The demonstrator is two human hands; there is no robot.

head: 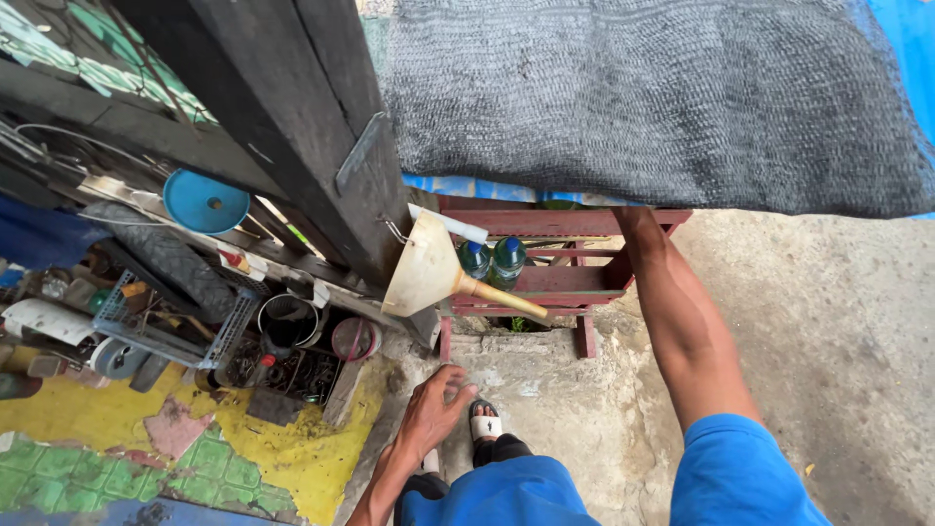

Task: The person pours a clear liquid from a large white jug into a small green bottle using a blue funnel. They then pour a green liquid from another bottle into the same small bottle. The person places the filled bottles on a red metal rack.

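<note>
Cream funnel [429, 268] hangs above the open left hand [433, 409].

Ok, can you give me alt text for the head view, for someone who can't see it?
Seen from above, the person's left hand hangs open below a cream funnel hung on a dark wooden post, while the right arm reaches up behind a black mesh cover, its hand hidden. Two green-capped bottles stand on a red wooden rack.

left hand [431, 407] hanging loose, right arm outstretched (hand hidden)
</note>
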